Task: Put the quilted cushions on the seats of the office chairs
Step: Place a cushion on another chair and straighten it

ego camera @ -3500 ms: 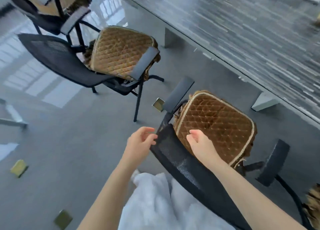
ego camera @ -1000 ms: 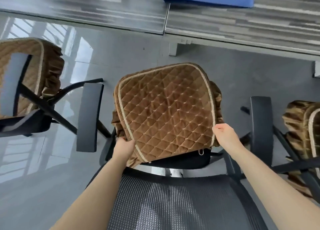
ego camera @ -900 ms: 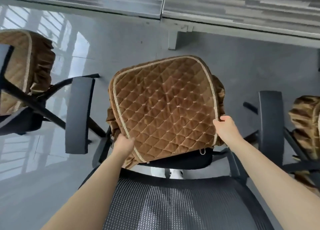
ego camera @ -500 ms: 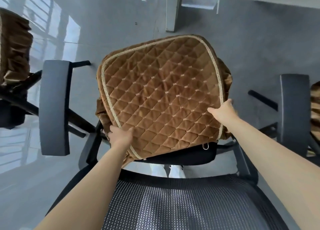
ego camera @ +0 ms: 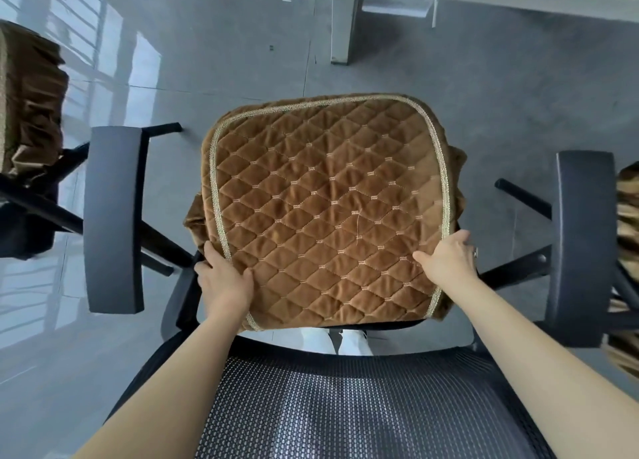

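Observation:
A brown quilted cushion (ego camera: 328, 202) with a gold braid edge lies over the seat of a black office chair, whose mesh backrest (ego camera: 363, 406) is right below me. My left hand (ego camera: 224, 278) grips the cushion's near left corner. My right hand (ego camera: 447, 259) presses on its near right edge, fingers over the braid. The seat under the cushion is almost fully hidden; only a dark strip shows at its near edge.
The chair's black armrests stand at left (ego camera: 114, 220) and right (ego camera: 582, 247). Neighbouring chairs with brown cushions sit at far left (ego camera: 27, 102) and far right (ego camera: 626, 195). A desk leg (ego camera: 342, 26) stands ahead on the grey glossy floor.
The cushion has come down from a tilted, lifted pose and now lies flatter over the seat. Both hands kept hold of its near corners, and my view has tilted downward over the chair.

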A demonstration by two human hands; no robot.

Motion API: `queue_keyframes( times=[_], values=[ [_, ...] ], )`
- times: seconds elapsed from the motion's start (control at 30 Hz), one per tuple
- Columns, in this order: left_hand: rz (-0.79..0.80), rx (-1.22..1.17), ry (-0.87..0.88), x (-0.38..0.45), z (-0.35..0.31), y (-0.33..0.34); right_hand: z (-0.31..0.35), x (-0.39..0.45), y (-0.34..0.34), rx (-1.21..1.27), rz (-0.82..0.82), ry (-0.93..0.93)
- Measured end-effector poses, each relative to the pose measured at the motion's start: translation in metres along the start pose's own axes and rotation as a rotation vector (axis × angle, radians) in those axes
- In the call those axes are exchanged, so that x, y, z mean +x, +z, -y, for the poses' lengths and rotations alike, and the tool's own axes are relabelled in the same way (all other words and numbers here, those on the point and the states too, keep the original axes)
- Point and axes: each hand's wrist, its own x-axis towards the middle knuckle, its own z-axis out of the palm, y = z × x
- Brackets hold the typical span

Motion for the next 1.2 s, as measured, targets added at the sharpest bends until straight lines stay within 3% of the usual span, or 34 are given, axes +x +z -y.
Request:
queue_keyframes(
  times=[0.3, 0.53, 0.63, 0.87, 1.0, 1.2],
  values=[
    [0.071, 0.157, -0.025, -0.007, 0.003, 0.003, -0.029, -0.019, 0.030, -0.116, 0.089, 0.109],
    [0.052, 0.232, 0.237, 0.007, -0.018, 0.000, 0.000, 0.008, -0.003, -0.136, -0.055, -0.107],
    [0.034, 0.253, 0.272, 0.029, -0.041, -0.005, 0.028, 0.028, -0.026, -0.129, -0.120, -0.205],
    [0.003, -0.022, 0.206, 0.093, -0.090, -0.023, 0.094, 0.076, -0.050, -0.083, -0.205, -0.225],
    [0.067, -0.285, 0.129, 0.116, -0.098, -0.031, 0.113, 0.097, -0.050, -0.033, -0.184, -0.144],
    [0.083, -0.394, 0.090, 0.124, -0.100, -0.027, 0.108, 0.110, -0.049, 0.002, -0.209, 0.003]
  ],
)
